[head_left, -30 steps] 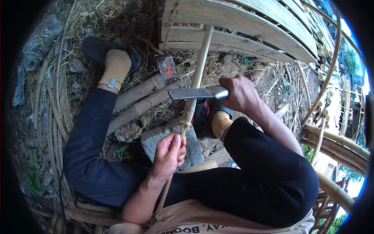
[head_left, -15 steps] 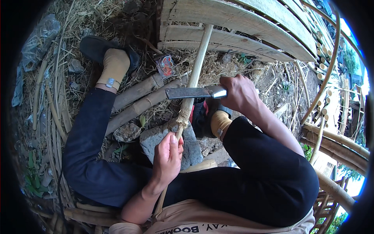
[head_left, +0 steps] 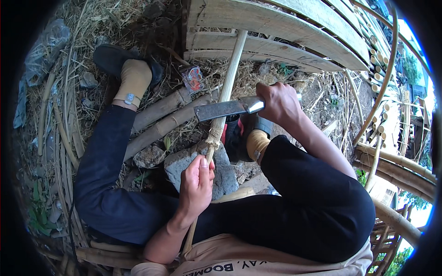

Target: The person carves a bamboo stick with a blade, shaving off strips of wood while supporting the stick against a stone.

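My left hand (head_left: 197, 181) is closed round a pale bamboo stick (head_left: 231, 73), thumb laid along it. The stick slants up and away from my lap, its far end overlapping a slatted wooden crate. Frayed fibres ring it at a notch just beyond my fingers. In my right hand (head_left: 278, 105) is a machete (head_left: 222, 110) with a broad, blunt-ended dark blade and a shiny collar; my fist hides most of the handle. The blade lies across the stick, a little beyond the frayed notch. Below the notch sits a grey stone block (head_left: 224, 171) between my legs.
The slatted wooden crate (head_left: 276, 20) stands at the far side. Cut bamboo poles (head_left: 161, 126) lie on the straw-covered ground beside a rock (head_left: 149, 156). A red wrapper (head_left: 193, 79) and a clear plastic sheet (head_left: 48, 50) lie about. Stacked bamboo (head_left: 380, 73) is at the right.
The machete has shifted slightly down and left along the stick, toward the frayed notch. My left hand keeps its grip, almost unmoved.
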The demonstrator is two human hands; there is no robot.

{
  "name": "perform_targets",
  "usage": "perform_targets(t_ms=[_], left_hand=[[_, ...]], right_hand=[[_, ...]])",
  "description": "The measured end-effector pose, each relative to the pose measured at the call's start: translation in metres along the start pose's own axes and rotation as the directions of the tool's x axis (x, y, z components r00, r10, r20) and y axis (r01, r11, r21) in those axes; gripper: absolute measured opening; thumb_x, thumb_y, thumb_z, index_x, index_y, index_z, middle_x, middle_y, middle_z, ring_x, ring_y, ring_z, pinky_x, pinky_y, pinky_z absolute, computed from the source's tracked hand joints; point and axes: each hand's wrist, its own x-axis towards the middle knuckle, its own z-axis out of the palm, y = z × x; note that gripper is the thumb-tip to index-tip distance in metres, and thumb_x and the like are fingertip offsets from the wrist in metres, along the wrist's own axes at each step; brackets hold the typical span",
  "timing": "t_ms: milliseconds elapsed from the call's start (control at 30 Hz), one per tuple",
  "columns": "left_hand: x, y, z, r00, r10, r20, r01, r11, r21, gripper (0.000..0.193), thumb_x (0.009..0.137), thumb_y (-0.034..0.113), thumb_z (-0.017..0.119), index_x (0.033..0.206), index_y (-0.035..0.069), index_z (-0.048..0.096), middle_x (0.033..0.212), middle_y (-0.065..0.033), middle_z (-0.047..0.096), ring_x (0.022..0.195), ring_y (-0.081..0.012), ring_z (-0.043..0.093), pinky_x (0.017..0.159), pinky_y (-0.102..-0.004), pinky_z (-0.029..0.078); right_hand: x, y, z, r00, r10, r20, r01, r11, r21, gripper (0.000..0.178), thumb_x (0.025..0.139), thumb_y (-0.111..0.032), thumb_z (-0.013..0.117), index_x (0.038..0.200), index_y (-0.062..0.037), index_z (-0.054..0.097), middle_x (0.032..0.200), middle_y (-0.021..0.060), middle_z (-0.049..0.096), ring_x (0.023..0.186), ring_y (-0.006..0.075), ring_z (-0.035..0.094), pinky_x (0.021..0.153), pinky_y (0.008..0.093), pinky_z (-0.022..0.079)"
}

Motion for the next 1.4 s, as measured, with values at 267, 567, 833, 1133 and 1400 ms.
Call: perform_targets(t_ms=[267,567,833,1133,1400], left_hand=[[-0.002,0.007,0.001,0.994,-0.108,-0.005,0.107,0.988,-0.113,0.033,0.112,0.029,0.038,0.093,0.005,0.050,0.065,0.0081,0.036,0.052,0.0007,0.030,0.045,-0.0185,0.025],[0.002,0.012,-0.006,0.956,-0.243,0.164,0.285,0.901,-0.328,0.032,0.112,0.033,0.038,0.092,0.010,0.047,0.063,0.0092,0.030,0.047,0.0009,0.023,0.041,-0.0189,0.017],[-0.009,0.004,0.004,0.962,-0.215,0.171,0.256,0.927,-0.276,0.033,0.112,0.036,0.037,0.091,0.011,0.045,0.062,0.0090,0.028,0.045,0.0005,0.022,0.039,-0.0189,0.017],[-0.010,0.001,0.000,0.951,-0.235,0.202,0.288,0.911,-0.295,0.031,0.112,0.032,0.037,0.092,0.010,0.046,0.062,0.0092,0.031,0.045,0.0010,0.025,0.040,-0.0190,0.018],[-0.016,0.010,0.004,0.954,-0.193,0.229,0.244,0.944,-0.221,0.034,0.111,0.037,0.038,0.092,0.010,0.045,0.062,0.0085,0.029,0.045,0.0003,0.024,0.039,-0.0192,0.018]], right_hand=[[0.024,0.039,-0.008,0.984,0.093,-0.151,-0.097,0.995,-0.023,0.015,0.071,-0.011,0.065,0.085,-0.0058,0.067,0.068,0.0200,0.067,0.068,0.0408,0.069,0.067,0.0505,0.056],[0.010,0.021,-0.005,0.994,0.079,-0.070,-0.070,0.989,0.128,0.017,0.069,-0.013,0.065,0.085,-0.0059,0.068,0.071,0.0207,0.067,0.073,0.0419,0.068,0.071,0.0506,0.055],[0.016,0.024,-0.018,0.994,0.063,-0.088,-0.060,0.997,0.039,0.016,0.064,-0.014,0.070,0.076,-0.0054,0.064,0.068,0.0194,0.065,0.070,0.0420,0.067,0.067,0.0502,0.053],[0.028,0.077,-0.018,0.981,0.098,-0.166,-0.115,0.989,-0.097,0.015,0.071,-0.009,0.064,0.085,-0.0057,0.071,0.066,0.0194,0.067,0.062,0.0362,0.069,0.060,0.0473,0.056],[-0.003,0.045,-0.018,0.992,0.098,-0.079,-0.089,0.990,0.112,0.019,0.068,-0.015,0.066,0.084,-0.0053,0.068,0.071,0.0200,0.067,0.072,0.0405,0.069,0.070,0.0508,0.056]])
